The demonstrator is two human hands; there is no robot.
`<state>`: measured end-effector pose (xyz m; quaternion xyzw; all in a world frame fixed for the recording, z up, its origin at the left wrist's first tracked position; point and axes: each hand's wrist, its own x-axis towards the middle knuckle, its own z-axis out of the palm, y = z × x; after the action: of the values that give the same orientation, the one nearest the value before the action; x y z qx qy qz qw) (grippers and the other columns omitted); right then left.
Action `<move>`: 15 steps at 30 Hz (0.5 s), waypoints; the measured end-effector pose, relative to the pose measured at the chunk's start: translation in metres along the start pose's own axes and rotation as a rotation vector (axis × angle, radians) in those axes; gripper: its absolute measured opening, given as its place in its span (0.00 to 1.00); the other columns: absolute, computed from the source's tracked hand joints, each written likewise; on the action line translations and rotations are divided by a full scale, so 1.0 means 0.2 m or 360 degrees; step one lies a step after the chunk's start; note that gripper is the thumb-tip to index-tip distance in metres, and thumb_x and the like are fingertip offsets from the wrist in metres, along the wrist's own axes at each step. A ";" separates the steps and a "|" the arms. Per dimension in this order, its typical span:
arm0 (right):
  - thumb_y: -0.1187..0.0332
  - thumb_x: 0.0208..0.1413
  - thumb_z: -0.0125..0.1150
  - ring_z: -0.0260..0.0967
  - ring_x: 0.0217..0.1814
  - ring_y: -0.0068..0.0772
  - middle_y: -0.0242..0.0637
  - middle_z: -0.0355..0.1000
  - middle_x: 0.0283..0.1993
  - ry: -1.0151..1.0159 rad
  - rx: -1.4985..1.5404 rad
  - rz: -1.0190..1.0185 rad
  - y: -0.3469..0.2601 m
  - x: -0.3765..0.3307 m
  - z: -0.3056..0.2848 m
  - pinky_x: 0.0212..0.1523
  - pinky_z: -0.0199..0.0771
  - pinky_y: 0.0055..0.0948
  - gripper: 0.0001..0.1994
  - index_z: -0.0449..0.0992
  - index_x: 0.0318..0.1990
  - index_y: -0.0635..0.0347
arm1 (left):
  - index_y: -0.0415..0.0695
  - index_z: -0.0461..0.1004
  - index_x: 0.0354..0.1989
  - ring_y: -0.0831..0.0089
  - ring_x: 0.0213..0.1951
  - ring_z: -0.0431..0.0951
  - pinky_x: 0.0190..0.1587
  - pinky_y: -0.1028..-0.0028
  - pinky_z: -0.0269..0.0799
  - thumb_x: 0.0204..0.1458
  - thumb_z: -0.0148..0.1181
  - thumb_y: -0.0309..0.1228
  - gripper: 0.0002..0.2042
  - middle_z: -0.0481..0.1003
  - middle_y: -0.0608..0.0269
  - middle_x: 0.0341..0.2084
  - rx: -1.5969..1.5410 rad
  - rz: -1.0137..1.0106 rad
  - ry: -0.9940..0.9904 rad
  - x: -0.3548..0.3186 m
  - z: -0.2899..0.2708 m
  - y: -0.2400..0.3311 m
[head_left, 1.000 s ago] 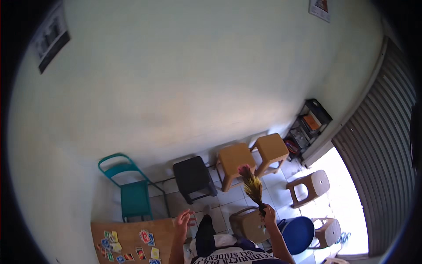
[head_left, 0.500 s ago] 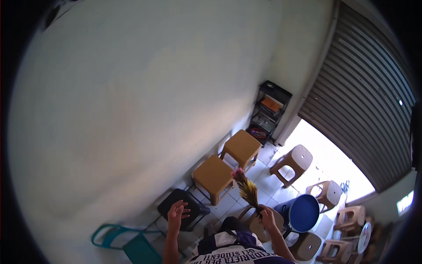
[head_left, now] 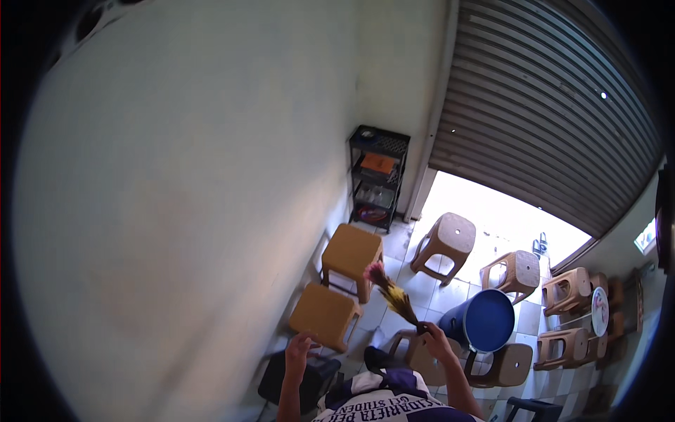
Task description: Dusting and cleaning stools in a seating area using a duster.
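In my right hand I grip a small feather duster by its dark end. Its yellow-brown plumes slant up and left to a pinkish tip, near the yellow-brown stools. My left hand holds nothing; it hovers above a black stool with its fingers loosely bent and apart. A yellow-brown square stool stands just beyond my left hand, with a second yellow-brown stool behind it. Under my right hand is a light brown plastic stool, partly hidden.
A pale wall runs along the left. A black shelf rack stands in the far corner beside a half-raised roller shutter. A blue drum and several brown stools are at the right, near a small round table.
My view has turned right, so the rack and shutter sit further left. The duster stays in my right hand. My left hand's fingers have bent a little more.
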<state>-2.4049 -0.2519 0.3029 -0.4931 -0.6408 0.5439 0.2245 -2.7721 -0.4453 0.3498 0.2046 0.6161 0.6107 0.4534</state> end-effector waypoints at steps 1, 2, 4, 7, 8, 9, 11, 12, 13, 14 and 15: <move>0.76 0.57 0.46 0.67 0.30 0.20 0.33 0.76 0.35 0.0020 0.0008 -0.0048 0.01 0.06 -0.03 0.32 0.70 0.23 0.19 0.72 0.55 0.62 | 0.41 0.67 0.58 0.67 0.42 0.81 0.38 0.72 0.80 0.65 0.50 0.35 0.17 0.76 0.58 0.48 0.0021 -0.0013 0.0001 0.07 0.04 0.00; 0.76 0.58 0.47 0.67 0.30 0.20 0.34 0.76 0.36 0.0063 0.0074 -0.0015 0.02 0.11 -0.05 0.33 0.70 0.23 0.17 0.72 0.54 0.63 | 0.42 0.66 0.60 0.67 0.42 0.81 0.38 0.71 0.80 0.65 0.50 0.35 0.18 0.76 0.57 0.48 0.0016 -0.0043 -0.0015 0.16 0.06 0.01; 0.76 0.59 0.47 0.67 0.31 0.20 0.34 0.77 0.38 0.0095 0.0170 0.0077 0.03 0.18 -0.11 0.33 0.70 0.23 0.17 0.72 0.54 0.63 | 0.41 0.66 0.60 0.66 0.42 0.81 0.38 0.70 0.81 0.65 0.50 0.36 0.18 0.76 0.56 0.49 0.0045 -0.0011 -0.0078 0.33 0.15 0.07; 0.78 0.59 0.49 0.67 0.33 0.20 0.33 0.77 0.38 0.0138 0.0174 0.0043 0.01 0.32 -0.22 0.35 0.71 0.23 0.16 0.72 0.55 0.61 | 0.41 0.65 0.60 0.65 0.41 0.82 0.38 0.69 0.82 0.65 0.50 0.37 0.19 0.76 0.54 0.49 0.0096 -0.0056 -0.0128 0.61 0.31 0.13; 0.79 0.59 0.49 0.67 0.33 0.20 0.32 0.76 0.39 0.0125 0.0173 0.0049 -0.01 0.36 -0.27 0.35 0.71 0.23 0.16 0.72 0.54 0.60 | 0.41 0.65 0.60 0.65 0.41 0.82 0.38 0.69 0.82 0.65 0.50 0.38 0.19 0.76 0.54 0.49 0.0100 -0.0039 -0.0132 0.69 0.37 0.15; 0.79 0.59 0.49 0.67 0.33 0.20 0.32 0.76 0.39 0.0141 0.0172 0.0063 0.00 0.41 -0.31 0.35 0.71 0.23 0.16 0.72 0.54 0.60 | 0.41 0.65 0.60 0.65 0.41 0.82 0.38 0.69 0.82 0.65 0.50 0.38 0.19 0.76 0.54 0.49 0.0103 -0.0024 -0.0134 0.78 0.43 0.17; 0.80 0.58 0.50 0.67 0.34 0.21 0.32 0.76 0.39 0.0188 0.0053 -0.0079 0.04 0.47 -0.40 0.37 0.70 0.23 0.16 0.72 0.54 0.59 | 0.41 0.65 0.60 0.65 0.41 0.82 0.38 0.69 0.81 0.65 0.50 0.38 0.19 0.76 0.55 0.49 0.0142 0.0010 -0.0228 0.92 0.59 0.24; 0.81 0.58 0.50 0.67 0.36 0.22 0.33 0.76 0.40 0.0220 0.0104 -0.0041 0.02 0.52 -0.44 0.40 0.69 0.23 0.16 0.73 0.53 0.59 | 0.42 0.66 0.60 0.65 0.41 0.82 0.38 0.70 0.81 0.65 0.50 0.38 0.19 0.76 0.55 0.49 0.0157 0.0053 -0.0266 0.99 0.66 0.27; 0.81 0.58 0.50 0.67 0.36 0.22 0.33 0.76 0.40 0.0233 0.0103 -0.0023 0.00 0.55 -0.47 0.40 0.69 0.23 0.16 0.73 0.53 0.59 | 0.42 0.66 0.60 0.65 0.41 0.82 0.38 0.70 0.81 0.65 0.50 0.38 0.19 0.76 0.56 0.48 0.0171 0.0098 -0.0305 1.03 0.72 0.27; 0.81 0.57 0.51 0.67 0.38 0.23 0.34 0.76 0.40 0.0283 0.0050 -0.0011 -0.06 0.58 -0.50 0.42 0.70 0.24 0.16 0.73 0.53 0.59 | 0.42 0.66 0.60 0.65 0.41 0.82 0.38 0.70 0.81 0.65 0.50 0.38 0.19 0.76 0.56 0.48 0.0173 0.0086 -0.0324 1.08 0.76 0.26; 0.81 0.57 0.51 0.68 0.39 0.24 0.35 0.76 0.40 0.0333 -0.0004 0.0000 -0.09 0.60 -0.53 0.44 0.70 0.25 0.16 0.73 0.52 0.59 | 0.42 0.66 0.60 0.66 0.41 0.82 0.38 0.70 0.81 0.65 0.50 0.37 0.18 0.76 0.56 0.48 0.0142 0.0122 -0.0351 1.12 0.80 0.26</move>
<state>-2.3740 -0.0938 0.3220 -0.5474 -0.6145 0.4887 0.2896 -2.7711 -0.1659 0.3539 0.3138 0.5809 0.5734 0.4851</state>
